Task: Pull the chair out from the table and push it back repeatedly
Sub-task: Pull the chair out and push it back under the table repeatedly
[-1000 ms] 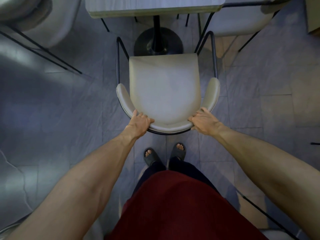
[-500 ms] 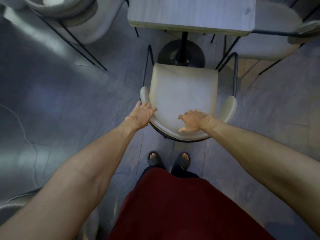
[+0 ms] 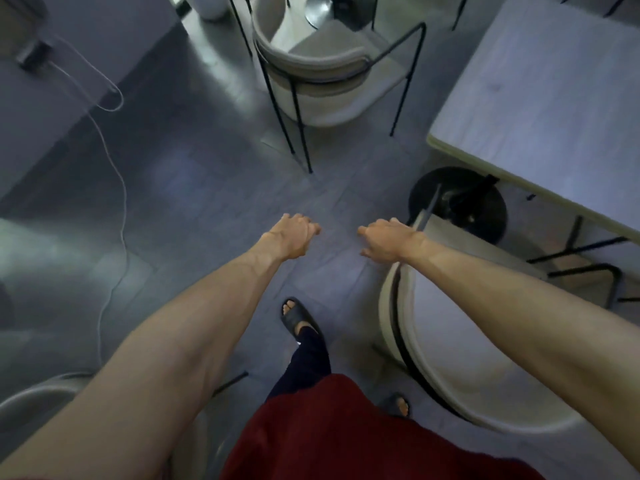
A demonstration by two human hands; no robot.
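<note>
The chair point(image 3: 460, 368) stands on the floor point(image 3: 194, 188) below and to the right of the right hand point(image 3: 384, 239), its seat partly hidden under the right forearm and its front pointing toward the bench point(image 3: 554, 109), whose black round base point(image 3: 481, 202) sits just beyond the seat; neither hand touches it. The right hand hovers over the chair's near corner, fingers loosely spread and holding nothing; the left hand point(image 3: 292, 237) hangs over bare floor well apart from the chair, fingers loosely curled, empty. A second chair point(image 3: 311, 74) stands far ahead of both hands; a white cable point(image 3: 117, 188) trails across the floor to the left of the left hand.
</note>
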